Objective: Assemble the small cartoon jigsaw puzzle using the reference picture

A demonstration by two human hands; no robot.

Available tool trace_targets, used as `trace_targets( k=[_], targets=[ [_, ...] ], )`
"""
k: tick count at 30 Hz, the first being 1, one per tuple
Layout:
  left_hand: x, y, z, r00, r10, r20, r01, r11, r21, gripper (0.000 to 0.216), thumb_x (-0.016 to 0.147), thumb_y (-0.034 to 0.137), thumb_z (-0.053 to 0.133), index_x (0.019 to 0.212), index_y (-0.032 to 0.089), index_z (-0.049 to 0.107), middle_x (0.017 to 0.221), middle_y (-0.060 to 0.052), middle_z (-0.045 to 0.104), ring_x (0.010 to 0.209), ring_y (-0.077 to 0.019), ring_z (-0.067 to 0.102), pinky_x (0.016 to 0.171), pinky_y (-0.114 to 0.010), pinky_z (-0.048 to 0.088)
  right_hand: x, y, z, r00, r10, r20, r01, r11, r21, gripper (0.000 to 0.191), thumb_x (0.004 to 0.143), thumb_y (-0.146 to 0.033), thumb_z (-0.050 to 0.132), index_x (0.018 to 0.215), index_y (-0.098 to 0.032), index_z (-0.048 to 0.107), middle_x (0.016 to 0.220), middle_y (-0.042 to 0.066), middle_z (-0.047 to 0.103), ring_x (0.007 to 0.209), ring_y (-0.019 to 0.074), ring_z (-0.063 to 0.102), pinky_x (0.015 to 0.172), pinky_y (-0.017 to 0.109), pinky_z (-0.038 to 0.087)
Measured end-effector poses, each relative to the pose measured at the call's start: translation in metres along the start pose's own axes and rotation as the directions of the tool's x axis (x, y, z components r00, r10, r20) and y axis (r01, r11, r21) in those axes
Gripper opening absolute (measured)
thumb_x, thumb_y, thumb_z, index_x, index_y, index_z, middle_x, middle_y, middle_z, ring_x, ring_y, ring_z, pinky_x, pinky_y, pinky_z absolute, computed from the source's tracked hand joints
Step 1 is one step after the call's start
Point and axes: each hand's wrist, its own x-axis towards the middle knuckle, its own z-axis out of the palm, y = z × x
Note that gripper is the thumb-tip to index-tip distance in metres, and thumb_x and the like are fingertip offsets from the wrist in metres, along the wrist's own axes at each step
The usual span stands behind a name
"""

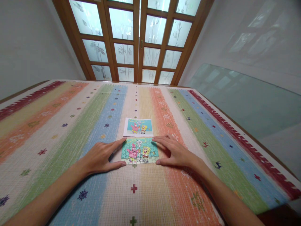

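Observation:
An assembled jigsaw puzzle (139, 151) lies flat on the tablecloth, showing a pink starfish, a grey-green figure and a yellow sponge cartoon on teal. My left hand (103, 157) rests at its left side, index fingertip at the upper left corner and thumb at the lower left one. At the right side, my right hand (172, 152) has its fingers by the upper right corner and its thumb by the lower right. Both hands have thumb and fingers spread apart. Just beyond the puzzle lies a printed picture card (138, 127) with the same cartoon scene.
A striped tablecloth (134, 204) with small coloured motifs covers the table. Past its far edge stand wooden doors (138, 47) with frosted glass panes. To the right, a pale glass-like panel (244, 103) leans near the white wall (258, 34).

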Motion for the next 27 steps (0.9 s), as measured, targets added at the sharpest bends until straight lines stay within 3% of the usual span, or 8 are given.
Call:
trace_targets(
  k=[11, 18, 27],
  targets=[
    [0.0008, 0.0015, -0.0013, 1.0, -0.003, 0.02, 0.003, 1.0, -0.007, 0.081, 0.097, 0.069, 0.049, 0.156, 0.015, 0.036, 0.114, -0.017, 0.076, 0.083, -0.0305, 0.077, 0.074, -0.04, 0.058, 0.0005, 0.0003, 0.003, 1.0, 0.02, -0.017, -0.021, 1.0, -0.009, 0.084, 0.083, -0.047, 0.081, 0.155, -0.029, 0.042, 0.154, 0.01, 0.052, 0.138, 0.0338, 0.052, 0.124, 0.063, 0.028],
    [0.0002, 0.0003, 0.0, 1.0, -0.01, 0.024, 0.009, 1.0, 0.028, 0.082, 0.098, 0.07, 0.047, 0.155, 0.012, 0.038, 0.103, -0.016, 0.078, 0.076, -0.0291, 0.076, 0.07, -0.038, 0.057, -0.0004, 0.0015, 0.0003, 1.0, 0.024, -0.006, -0.024, 1.0, 0.019, 0.079, 0.084, -0.044, 0.081, 0.152, -0.025, 0.046, 0.151, 0.01, 0.056, 0.133, 0.0328, 0.055, 0.119, 0.06, 0.037],
    [0.0007, -0.0021, 0.0015, 0.999, 0.033, -0.021, -0.032, 0.999, 0.035, 0.082, 0.098, 0.07, 0.048, 0.157, 0.014, 0.035, 0.104, -0.014, 0.079, 0.075, -0.028, 0.077, 0.067, -0.035, 0.056, -0.0027, 0.0039, -0.0013, 0.999, 0.051, -0.01, -0.051, 0.997, 0.05, 0.08, 0.082, -0.042, 0.084, 0.152, -0.028, 0.047, 0.149, 0.009, 0.058, 0.129, 0.0342, 0.055, 0.112, 0.059, 0.044]
  ],
)
